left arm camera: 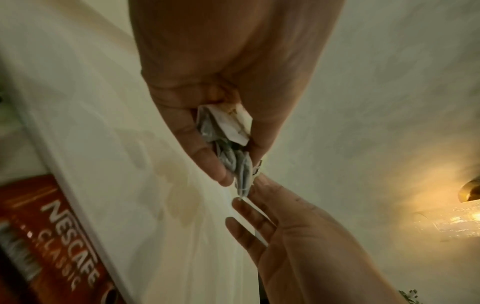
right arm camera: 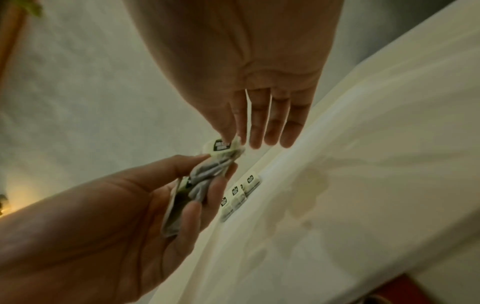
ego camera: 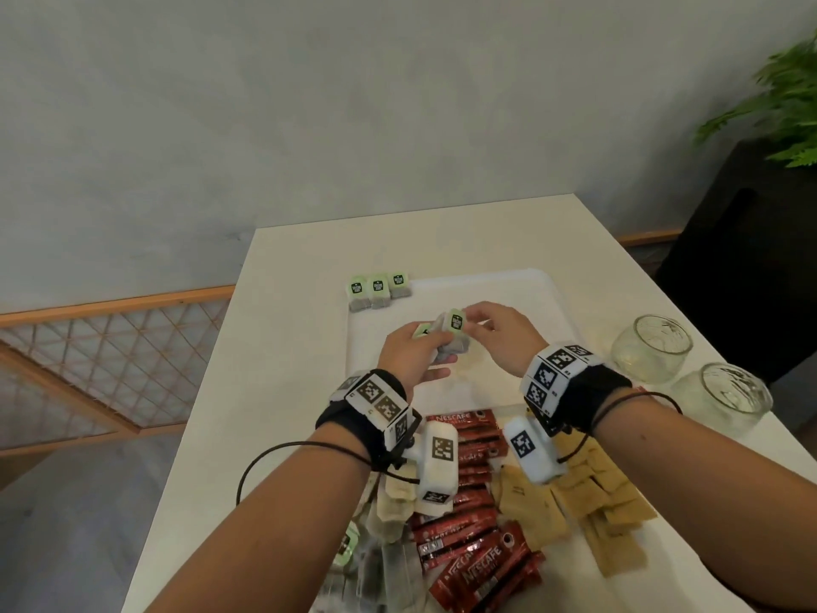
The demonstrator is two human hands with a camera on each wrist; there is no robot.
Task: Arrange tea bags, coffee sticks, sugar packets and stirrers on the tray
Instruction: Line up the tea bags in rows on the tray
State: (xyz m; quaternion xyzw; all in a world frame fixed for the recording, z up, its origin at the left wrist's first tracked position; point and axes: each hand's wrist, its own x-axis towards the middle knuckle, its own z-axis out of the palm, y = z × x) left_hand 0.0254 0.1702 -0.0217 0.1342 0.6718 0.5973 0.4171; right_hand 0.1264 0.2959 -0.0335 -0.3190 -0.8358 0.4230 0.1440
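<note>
A small bunch of tea bags (ego camera: 446, 345) is gripped by the curled fingers (left arm camera: 207, 162) of the left hand (ego camera: 409, 360), above the middle of the white tray (ego camera: 521, 294). One green tag (ego camera: 456, 321) at the top of the bunch is pinched between the thumb and forefinger of the right hand (ego camera: 499, 338); the other right fingers (right arm camera: 272, 125) are held out straight and touch nothing. Both hands are raised over the tray, not resting on it. Three more tea bags (ego camera: 378, 290) are seen lying side by side in a row at the tray's far left corner, tags up. The tray is set on the white bench (ego camera: 283, 329). At the near edge of the bench, a heap of red coffee sticks (ego camera: 477, 546) is spread between loose tea bags (ego camera: 391, 506) on the left and brown sugar packets (ego camera: 588, 502) on the right. Two glass jars (ego camera: 689, 373) are stood near the bench's right edge, beside the tray.
</note>
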